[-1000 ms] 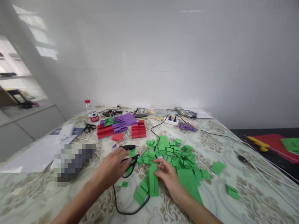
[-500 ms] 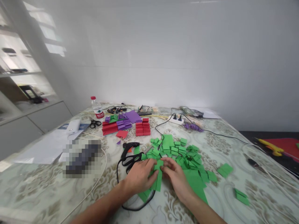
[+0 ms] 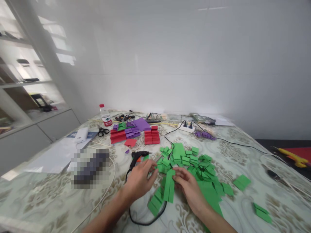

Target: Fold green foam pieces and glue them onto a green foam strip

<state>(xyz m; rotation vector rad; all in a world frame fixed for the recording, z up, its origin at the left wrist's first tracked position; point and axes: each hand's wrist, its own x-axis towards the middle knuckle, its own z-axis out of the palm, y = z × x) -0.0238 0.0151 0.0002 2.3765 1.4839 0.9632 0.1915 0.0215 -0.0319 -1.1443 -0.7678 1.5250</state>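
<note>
My right hand (image 3: 190, 187) pinches the top end of a long folded green paper strip (image 3: 169, 189) that lies on the table pointing toward me. My left hand (image 3: 139, 178) is just left of the strip. Its fingers are bent and apart, with the tips at the near edge of a pile of small green folded pieces (image 3: 187, 160); I see nothing held in them. A black glue gun (image 3: 137, 156) lies just beyond the left hand, and its black cord (image 3: 145, 221) loops under my wrists. More green strips (image 3: 155, 202) lie under the long one.
Red stacks (image 3: 152, 135), purple pieces (image 3: 136, 127), black scissors (image 3: 103, 131), a water bottle (image 3: 105, 117) and a power strip (image 3: 186, 127) sit farther back. A white device (image 3: 81, 135) and papers lie left. Loose green pieces (image 3: 241, 182) and a yellow tool (image 3: 293, 158) lie right.
My left hand left the scissors, joined the right on the green strip, then drew back left toward the pile. The view shifted right, so the things on the table sit further right in the picture.
</note>
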